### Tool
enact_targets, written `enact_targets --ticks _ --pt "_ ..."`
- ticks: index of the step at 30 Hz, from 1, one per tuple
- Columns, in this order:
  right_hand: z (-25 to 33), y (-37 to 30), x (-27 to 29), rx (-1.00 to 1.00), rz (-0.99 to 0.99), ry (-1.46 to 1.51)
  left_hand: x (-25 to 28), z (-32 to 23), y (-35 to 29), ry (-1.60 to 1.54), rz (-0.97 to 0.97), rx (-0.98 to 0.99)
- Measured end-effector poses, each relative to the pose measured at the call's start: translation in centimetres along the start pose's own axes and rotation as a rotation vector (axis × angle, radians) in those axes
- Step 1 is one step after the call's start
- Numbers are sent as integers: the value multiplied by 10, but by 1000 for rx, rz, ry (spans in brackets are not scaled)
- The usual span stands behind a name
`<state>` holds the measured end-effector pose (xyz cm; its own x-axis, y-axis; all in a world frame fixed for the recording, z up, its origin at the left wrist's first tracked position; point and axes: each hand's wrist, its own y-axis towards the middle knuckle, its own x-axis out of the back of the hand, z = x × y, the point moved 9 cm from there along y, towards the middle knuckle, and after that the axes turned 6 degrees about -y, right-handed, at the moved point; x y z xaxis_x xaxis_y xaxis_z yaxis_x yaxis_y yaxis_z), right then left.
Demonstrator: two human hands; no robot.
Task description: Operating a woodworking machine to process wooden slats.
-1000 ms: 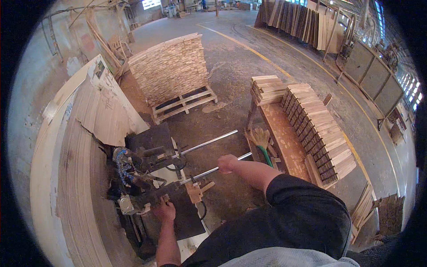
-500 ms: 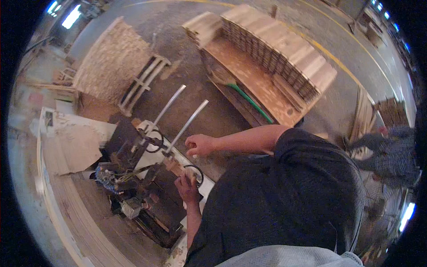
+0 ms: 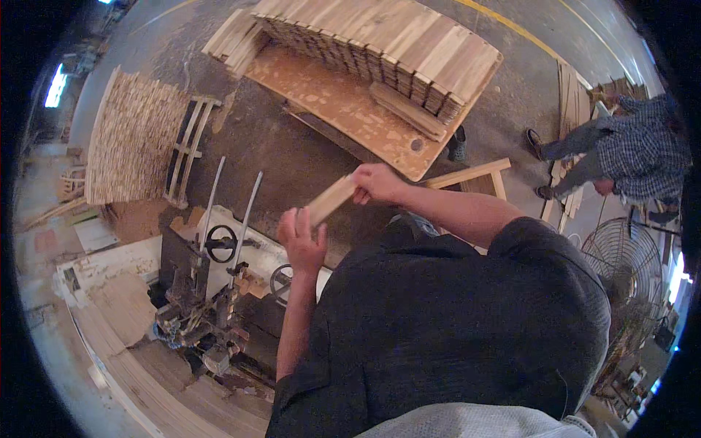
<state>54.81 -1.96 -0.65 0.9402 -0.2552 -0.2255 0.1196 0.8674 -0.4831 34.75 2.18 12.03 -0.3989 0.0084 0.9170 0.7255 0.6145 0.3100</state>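
I hold a short pale wooden board [image 3: 330, 198] between both hands above the woodworking machine [image 3: 212, 292]. My right hand [image 3: 377, 182] grips its upper right end. My left hand [image 3: 301, 239] closes on its lower left end, fingers wrapped around the edge. The machine, dark and dusty, has two long steel rods [image 3: 230, 201] and a black handwheel [image 3: 220, 243] just left of my left hand.
A low platform [image 3: 343, 109] carries rows of stacked boards [image 3: 394, 51] ahead. A pallet of thin wood strips [image 3: 135, 146] stands at left. Another person in a checked shirt [image 3: 628, 146] crouches at right near a wire-caged fan [image 3: 628, 255]. Planks lie along the lower left.
The view has swung toward the board stack. Both hands left the machine and rose, and a wooden board is now held between them.
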Motion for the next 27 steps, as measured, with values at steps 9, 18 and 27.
enact_targets --ticks 9,18,27 --pt "-15 -39 220 148 -698 510 -106 -34 30 -182 293 15" --pt "-24 -80 259 79 -1148 157 -198 -38 -46 -246 1192 170" --pt "-59 -108 208 128 -1040 654 -193 18 -13 -87 1131 -98"
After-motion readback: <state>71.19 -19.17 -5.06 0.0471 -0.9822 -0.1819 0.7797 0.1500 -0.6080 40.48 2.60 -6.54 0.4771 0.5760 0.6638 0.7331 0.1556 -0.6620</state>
